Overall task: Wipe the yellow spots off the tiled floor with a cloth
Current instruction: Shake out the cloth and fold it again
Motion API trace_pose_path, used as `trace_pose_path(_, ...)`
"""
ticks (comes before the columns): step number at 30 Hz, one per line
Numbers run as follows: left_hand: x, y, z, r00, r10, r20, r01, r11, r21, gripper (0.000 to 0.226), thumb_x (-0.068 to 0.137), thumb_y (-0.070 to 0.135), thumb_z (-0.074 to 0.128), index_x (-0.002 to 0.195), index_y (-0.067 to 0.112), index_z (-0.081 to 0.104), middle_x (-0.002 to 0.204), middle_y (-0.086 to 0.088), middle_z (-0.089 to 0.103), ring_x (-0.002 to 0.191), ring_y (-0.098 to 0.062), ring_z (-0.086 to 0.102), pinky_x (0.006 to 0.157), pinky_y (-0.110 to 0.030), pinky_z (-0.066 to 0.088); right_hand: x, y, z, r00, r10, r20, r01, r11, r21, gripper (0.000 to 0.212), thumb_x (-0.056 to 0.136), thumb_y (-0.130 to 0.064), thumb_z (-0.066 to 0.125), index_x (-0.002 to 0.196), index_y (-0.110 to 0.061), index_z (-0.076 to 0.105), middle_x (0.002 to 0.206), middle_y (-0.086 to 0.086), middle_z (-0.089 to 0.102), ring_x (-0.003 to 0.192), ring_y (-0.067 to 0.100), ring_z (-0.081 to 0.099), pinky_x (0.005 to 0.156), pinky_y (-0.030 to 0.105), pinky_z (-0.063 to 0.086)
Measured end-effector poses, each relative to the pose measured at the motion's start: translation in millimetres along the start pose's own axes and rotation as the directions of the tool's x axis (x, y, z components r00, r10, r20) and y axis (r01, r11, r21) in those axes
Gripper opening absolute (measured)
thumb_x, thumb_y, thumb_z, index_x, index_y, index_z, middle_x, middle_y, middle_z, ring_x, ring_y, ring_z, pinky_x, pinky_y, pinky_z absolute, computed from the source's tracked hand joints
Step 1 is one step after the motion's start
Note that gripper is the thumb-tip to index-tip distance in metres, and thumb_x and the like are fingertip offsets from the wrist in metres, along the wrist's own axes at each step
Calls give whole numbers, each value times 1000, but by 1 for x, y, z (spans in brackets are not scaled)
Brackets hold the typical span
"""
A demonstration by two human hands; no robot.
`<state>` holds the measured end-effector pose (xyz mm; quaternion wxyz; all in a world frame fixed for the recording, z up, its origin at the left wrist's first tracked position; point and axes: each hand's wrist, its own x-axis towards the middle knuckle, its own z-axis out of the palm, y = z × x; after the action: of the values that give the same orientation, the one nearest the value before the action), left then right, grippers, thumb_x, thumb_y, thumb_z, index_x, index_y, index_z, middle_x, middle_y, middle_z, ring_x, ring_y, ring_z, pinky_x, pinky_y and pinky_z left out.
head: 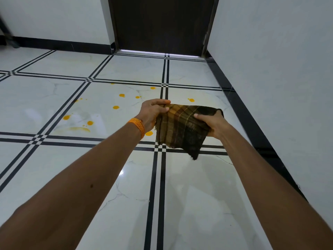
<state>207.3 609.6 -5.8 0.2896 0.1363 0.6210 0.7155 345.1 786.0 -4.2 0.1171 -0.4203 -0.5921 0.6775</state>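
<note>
A folded brown and ochre checked cloth (182, 129) hangs in the air above the floor, held between both hands. My left hand (153, 112) pinches its upper left corner. My right hand (212, 123) grips its right edge with the thumb on top. Several yellow spots (116, 107) dot the white tiled floor (108, 177) beyond and left of the cloth. One spot (149, 133) lies just below my left wrist, another (191, 100) past the cloth's top edge. A pale yellow smear (79, 129) streaks the tile at the left.
A dark wooden door (162, 24) stands shut straight ahead. White walls with black skirting (243, 112) run along the right side and the back left. Black double lines cross the floor between tiles.
</note>
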Motion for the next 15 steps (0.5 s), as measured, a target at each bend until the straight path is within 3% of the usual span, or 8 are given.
trace_pose_path(3, 2, -2, 2, 999, 15, -37, -17, 999, -50, 33, 89, -16, 58, 114, 1, 71, 103, -17, 67, 82, -22, 69, 74, -27, 61, -7, -9, -1, 986, 134, 101, -134, 991, -7, 47, 86, -30, 80, 124, -8, 64, 111, 13, 75, 96, 26, 74, 69, 39, 63)
trace_pose_path(6, 3, -1, 6, 998, 0, -70, -7, 995, -99, 33, 90, -15, 57, 117, 1, 68, 92, -13, 66, 75, -20, 69, 76, -28, 62, -13, -11, -2, 968, 168, 187, -169, 986, -11, 26, 93, -22, 72, 114, -7, 68, 108, 14, 75, 93, 23, 72, 77, 38, 60)
trace_pose_path(8, 3, 0, 7, 996, -12, -91, 1, 993, -121, 32, 89, -14, 61, 115, 2, 69, 97, -16, 67, 81, -23, 70, 79, -29, 62, -10, -9, -5, 977, 144, 157, -145, 989, -5, 40, 92, -10, 73, 129, -2, 60, 109, 17, 73, 91, 24, 73, 72, 38, 61)
trace_pose_path(10, 2, 0, 8, 996, -5, -89, -6, 992, -124, 34, 87, -12, 64, 118, 2, 69, 101, -18, 68, 86, -25, 70, 78, -28, 61, -5, -9, -9, 994, 94, 57, -93, 996, -8, 77, 85, -1, 78, 149, 0, 35, 106, 19, 71, 82, 24, 76, 55, 37, 61)
trace_pose_path(12, 1, 0, 9, 996, 10, -89, -20, 993, -119, 38, 86, -12, 66, 122, 1, 67, 99, -16, 69, 85, -24, 70, 72, -26, 60, -2, -10, -12, 998, 57, 40, -58, 998, 22, 103, 82, 5, 78, 158, -10, 11, 111, 20, 67, 87, 26, 75, 51, 39, 62)
trace_pose_path(13, 1, 0, 10, 996, 14, -93, -25, 993, -117, 40, 85, -12, 67, 122, 1, 67, 99, -15, 69, 85, -23, 71, 69, -25, 60, -3, -12, -12, 995, 65, 75, -70, 995, 64, 101, 82, 6, 77, 159, -14, 14, 120, 21, 64, 98, 28, 73, 56, 40, 63)
trace_pose_path(15, 3, -2, 11, 996, 18, -93, -26, 996, -82, 44, 82, -12, 70, 124, 3, 67, 102, -16, 70, 87, -24, 72, 71, -26, 60, -7, -18, -14, 980, 65, 190, -82, 993, 81, 71, 84, 6, 75, 147, -9, 45, 130, 21, 62, 114, 30, 67, 69, 38, 64)
